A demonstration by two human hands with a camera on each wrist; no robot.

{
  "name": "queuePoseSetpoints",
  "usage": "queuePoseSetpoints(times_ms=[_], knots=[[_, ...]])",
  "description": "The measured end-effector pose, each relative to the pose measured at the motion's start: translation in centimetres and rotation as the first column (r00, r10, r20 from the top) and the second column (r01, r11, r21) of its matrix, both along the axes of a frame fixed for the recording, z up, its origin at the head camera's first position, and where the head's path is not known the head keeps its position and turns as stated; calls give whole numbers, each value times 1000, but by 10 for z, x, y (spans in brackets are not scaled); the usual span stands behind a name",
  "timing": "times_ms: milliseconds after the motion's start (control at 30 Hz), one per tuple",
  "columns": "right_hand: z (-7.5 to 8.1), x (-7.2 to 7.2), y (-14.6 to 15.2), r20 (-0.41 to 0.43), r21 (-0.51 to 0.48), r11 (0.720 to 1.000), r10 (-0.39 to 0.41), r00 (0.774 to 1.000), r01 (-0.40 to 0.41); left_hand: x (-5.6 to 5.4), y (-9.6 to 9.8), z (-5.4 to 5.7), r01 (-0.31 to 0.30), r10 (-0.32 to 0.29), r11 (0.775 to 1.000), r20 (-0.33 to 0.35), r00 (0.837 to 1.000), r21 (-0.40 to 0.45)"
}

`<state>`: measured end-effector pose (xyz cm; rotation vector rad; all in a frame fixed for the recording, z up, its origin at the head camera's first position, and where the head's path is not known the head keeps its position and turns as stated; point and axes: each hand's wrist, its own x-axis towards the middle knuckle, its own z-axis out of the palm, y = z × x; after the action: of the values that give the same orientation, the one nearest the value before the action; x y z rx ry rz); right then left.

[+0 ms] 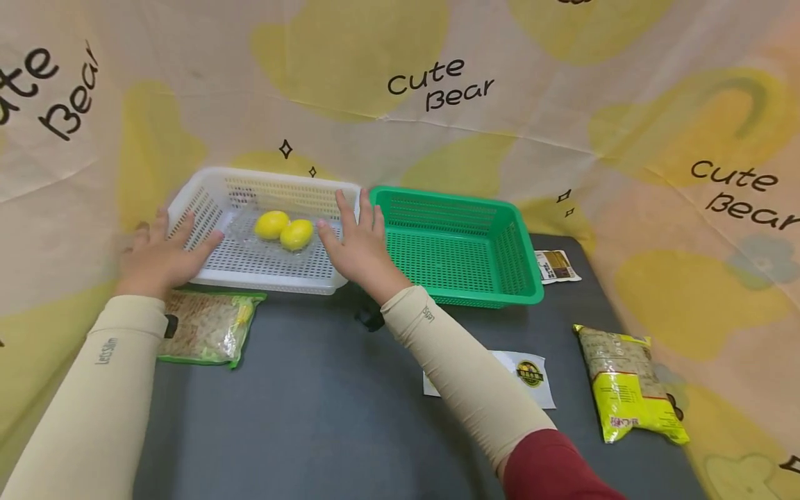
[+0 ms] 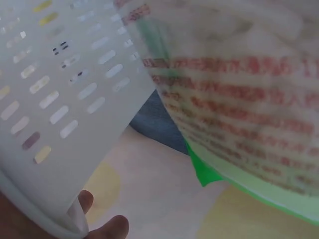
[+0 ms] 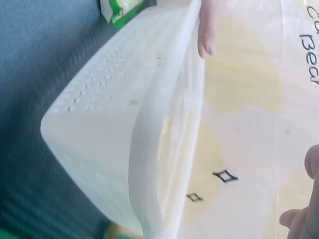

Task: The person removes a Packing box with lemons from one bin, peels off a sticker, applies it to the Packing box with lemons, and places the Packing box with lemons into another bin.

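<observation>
A white perforated basket (image 1: 269, 278) stands at the back left, holding two lemons (image 1: 296, 235) in a clear plastic package (image 1: 240, 226). My left hand (image 1: 159, 260) is at its left rim, fingers spread and thumb over the inside; the left wrist view shows fingertips (image 2: 113, 228) past the rim. Above the basket's right end, my right hand (image 1: 362, 253) has its fingers spread and raised, with nothing in them. Its fingertips (image 3: 311, 162) appear apart from the basket in the right wrist view. A green-edged clear bag (image 1: 209, 326) lies below my left wrist.
Right beside the white basket is a green basket (image 1: 531, 288). A small packet (image 1: 556, 267) lies behind its right side. On the right of the dark table (image 1: 300, 417) lies a yellow-labelled bag (image 1: 628, 385). My right forearm partly covers a white printed sheet (image 1: 531, 378).
</observation>
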<state>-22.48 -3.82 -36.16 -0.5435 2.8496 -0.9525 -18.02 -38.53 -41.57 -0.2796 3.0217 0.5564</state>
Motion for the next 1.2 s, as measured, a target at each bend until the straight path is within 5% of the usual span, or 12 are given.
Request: queuePoseSetpoints(times_ms=[200,367,667,867,1200], knots=[[-9,-2,-22,53,-114,993,19,998,-12,1,6,6,-17,17,1000,7,1000,-2],[-20,-9,-48,193,-255,965,-15,981,65,1,10,10,-25,25,1000,6,1000,1],[-49,-34,-82,499,-305,913,-90,862,271,2,9,10,-35,36,999,34,999,-11],[-59,-47,-83,597,-352,895,-11,802,274,-1,9,4,-36,37,999,50,998,-21],[-62,-52,-86,594,-329,917,15,805,226,-2,6,6,-42,43,999,58,997,-19]])
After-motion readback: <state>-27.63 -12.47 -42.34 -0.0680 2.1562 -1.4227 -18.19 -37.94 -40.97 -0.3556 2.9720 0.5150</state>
